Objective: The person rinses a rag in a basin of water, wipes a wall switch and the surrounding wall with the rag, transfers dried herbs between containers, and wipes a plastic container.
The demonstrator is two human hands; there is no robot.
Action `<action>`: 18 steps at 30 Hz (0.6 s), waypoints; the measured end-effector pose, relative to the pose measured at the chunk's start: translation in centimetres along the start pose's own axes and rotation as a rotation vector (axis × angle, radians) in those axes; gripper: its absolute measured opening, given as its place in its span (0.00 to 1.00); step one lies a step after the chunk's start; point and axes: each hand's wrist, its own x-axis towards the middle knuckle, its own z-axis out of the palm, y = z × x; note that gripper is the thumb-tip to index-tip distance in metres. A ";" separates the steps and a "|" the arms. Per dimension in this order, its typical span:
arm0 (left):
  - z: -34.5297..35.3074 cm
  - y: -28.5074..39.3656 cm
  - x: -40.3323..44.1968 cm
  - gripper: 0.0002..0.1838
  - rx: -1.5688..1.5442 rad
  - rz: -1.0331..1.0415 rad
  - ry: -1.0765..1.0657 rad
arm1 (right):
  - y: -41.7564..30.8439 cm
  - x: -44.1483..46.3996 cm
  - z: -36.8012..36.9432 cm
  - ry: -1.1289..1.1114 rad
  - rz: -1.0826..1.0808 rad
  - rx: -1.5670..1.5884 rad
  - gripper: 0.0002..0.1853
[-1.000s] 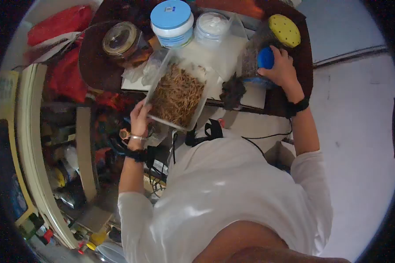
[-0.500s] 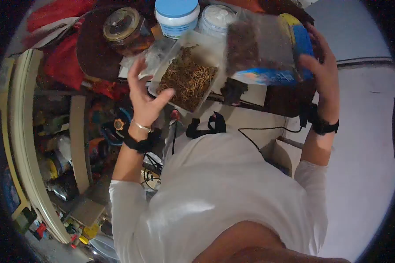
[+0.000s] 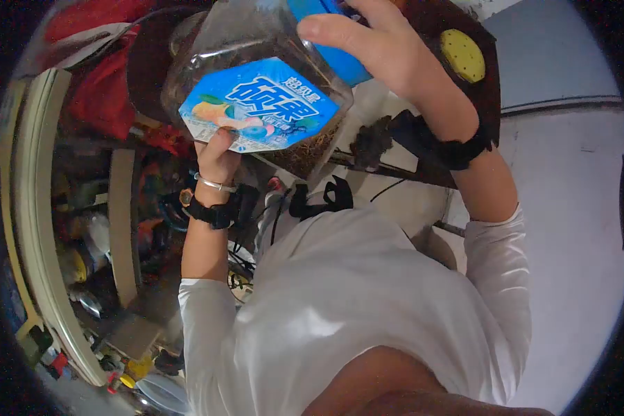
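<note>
A big clear plastic jar (image 3: 208,76) is tilted on its side between my hands. It has a blue label (image 3: 263,104) with white characters and pictures of fruit, and dark contents show through its wall. My left hand (image 3: 220,156) supports it from below, thumb on the label. My right hand (image 3: 388,48) grips the blue lid (image 3: 350,62) at the upper right, with some fingers hidden behind it. Partly covered by the jar is a pale tray (image 3: 324,166) holding brown, stringy dried material (image 3: 305,154).
At the table's right lies a yellow oval object (image 3: 462,55) with dark dots. A dark crumpled item (image 3: 372,143) sits at the front edge. Shelves (image 3: 123,229) with mixed goods stand to the left, and a pale panel (image 3: 561,229) is on the right.
The jar has moved left from the table's right side to above the tray. My left hand, open before, now holds it from below; my right hand has moved left with the lid.
</note>
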 end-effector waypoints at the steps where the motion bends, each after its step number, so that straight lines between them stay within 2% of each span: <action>1: -0.1 0.3 -0.6 0.31 -0.022 -0.026 -0.018 | -0.2 -0.1 0.0 -0.072 -0.031 0.026 0.39; 3: -0.3 1.0 -1.3 0.31 -0.067 -0.039 -0.043 | -0.6 -0.3 0.1 -0.219 -0.087 0.085 0.39; 5: -1.5 2.1 -2.0 0.32 -0.062 -0.073 -0.088 | 0.7 0.8 2.4 -0.036 -0.133 -0.036 0.39; 6: -1.7 2.3 -2.0 0.35 -0.059 -0.064 -0.062 | 0.4 1.0 2.8 -0.036 -0.136 -0.039 0.39; 7: -1.7 2.4 -1.9 0.35 -0.060 -0.060 -0.060 | 0.2 1.4 3.1 0.004 -0.104 -0.177 0.40; 9: -1.3 2.5 -2.0 0.35 -0.246 -0.019 -0.015 | -1.5 0.8 3.2 0.048 -0.069 -0.320 0.41; 11: -1.6 2.1 -2.3 0.39 -0.126 -0.087 -0.172 | -4.4 -1.0 3.3 -0.075 -0.091 -0.265 0.44; 12: 0.5 1.8 -2.5 0.41 -0.314 -0.248 0.027 | -4.7 -1.3 3.4 -0.116 -0.093 -0.247 0.45; 14: -0.3 -0.9 -2.5 0.43 -0.340 -0.262 0.299 | -2.5 0.9 5.6 -0.071 -0.464 -0.512 0.48; 15: -0.6 -0.1 -2.1 0.43 -0.332 -0.272 0.281 | -1.7 1.6 5.7 -0.034 -0.638 -0.639 0.50; 16: -0.6 1.1 -2.2 0.42 -0.395 -0.294 0.222 | -1.6 1.9 4.2 -0.021 -0.619 -0.632 0.50; 17: -0.2 2.3 -2.0 0.41 -0.467 -0.301 0.162 | -2.1 2.3 1.9 -0.324 -0.696 -0.463 0.51; 18: 0.5 3.4 -1.8 0.40 -0.395 -0.243 0.121 | -2.6 2.2 1.3 -0.475 -0.748 -0.385 0.52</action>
